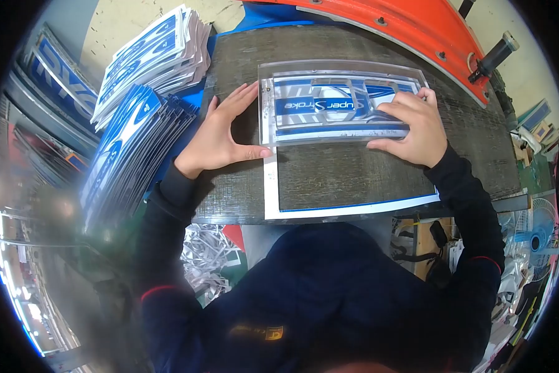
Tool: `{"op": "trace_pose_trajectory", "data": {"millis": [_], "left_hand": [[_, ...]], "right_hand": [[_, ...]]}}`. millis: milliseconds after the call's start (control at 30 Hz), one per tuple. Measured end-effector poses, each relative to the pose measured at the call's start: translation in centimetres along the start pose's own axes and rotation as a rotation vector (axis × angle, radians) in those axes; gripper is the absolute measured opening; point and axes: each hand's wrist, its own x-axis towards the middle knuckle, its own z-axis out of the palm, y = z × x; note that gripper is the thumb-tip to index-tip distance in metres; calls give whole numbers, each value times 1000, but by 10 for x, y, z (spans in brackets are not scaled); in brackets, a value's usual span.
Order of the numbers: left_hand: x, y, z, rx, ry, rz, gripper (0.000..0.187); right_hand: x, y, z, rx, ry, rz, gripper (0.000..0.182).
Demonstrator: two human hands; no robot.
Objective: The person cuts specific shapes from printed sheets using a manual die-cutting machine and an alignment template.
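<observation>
A clear, thick-edged cutting die [268, 118] lies over a printed blue and white sheet on the dark worktable [354, 180]. Lettering reading "Super Stroke" shows through it, upside down to me. My left hand [220, 133] is open at the die's left side, thumb and fingers spread, with the thumb tip by its near left corner. At the other end, my right hand [416, 124] grips the die, fingers over its top and thumb at the near edge. The white border of a sheet with a cut-out middle [271, 193] extends toward me from beneath the die.
Stacks of printed sheets, one white-edged [155, 62] and one blue [130, 143], stand left of the table. An orange metal machine part [410, 31] with a black handle [494, 56] spans the far side. Shredded paper strips [208, 261] lie below the table.
</observation>
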Motion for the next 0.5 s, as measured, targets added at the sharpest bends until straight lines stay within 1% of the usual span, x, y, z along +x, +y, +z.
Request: {"op": "trace_pose_trajectory", "data": {"millis": [300, 500], "left_hand": [[1, -3, 2, 51, -11, -15, 117], [0, -4, 2, 44, -11, -17, 115]], "right_hand": [[-1, -1, 5, 28, -53, 6, 67], [-2, -1, 6, 35, -50, 1, 67]]}}
